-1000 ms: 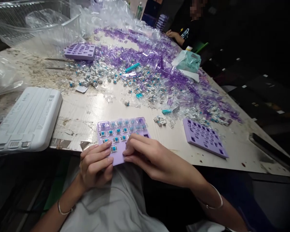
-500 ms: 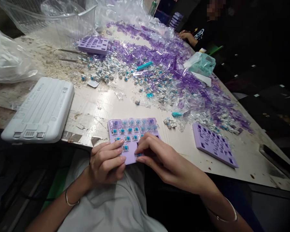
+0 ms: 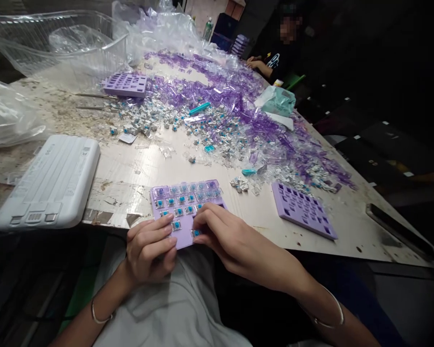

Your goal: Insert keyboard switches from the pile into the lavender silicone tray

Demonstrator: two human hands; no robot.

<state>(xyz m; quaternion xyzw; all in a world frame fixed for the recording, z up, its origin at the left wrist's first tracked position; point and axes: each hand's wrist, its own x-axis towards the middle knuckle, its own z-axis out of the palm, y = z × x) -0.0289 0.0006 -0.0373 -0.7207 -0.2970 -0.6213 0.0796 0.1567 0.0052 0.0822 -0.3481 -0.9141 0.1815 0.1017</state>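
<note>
A lilac switch tray [image 3: 183, 200] lies at the table's near edge, several of its holes filled with blue-stemmed key switches. My left hand [image 3: 150, 250] grips the tray's near left corner, fingers curled over its edge. My right hand [image 3: 231, 238] rests on the tray's near right part, its fingertips pinching a blue switch [image 3: 196, 233] against the tray. A heap of loose switches [image 3: 217, 130] and clear purple plastic pieces [image 3: 246, 106] covers the table's middle.
An empty lilac tray [image 3: 302, 209] lies to the right, another [image 3: 126, 85] far left. A white ribbed case [image 3: 48, 180] sits at left. Clear plastic tubs and bags [image 3: 58, 46] stand behind. A phone [image 3: 398, 230] lies right. Another person [image 3: 271, 55] sits at the far end.
My right hand has drawn back slightly on the tray and now presses a blue switch at the near row. The left hand keeps its hold; only the camera view shifted.
</note>
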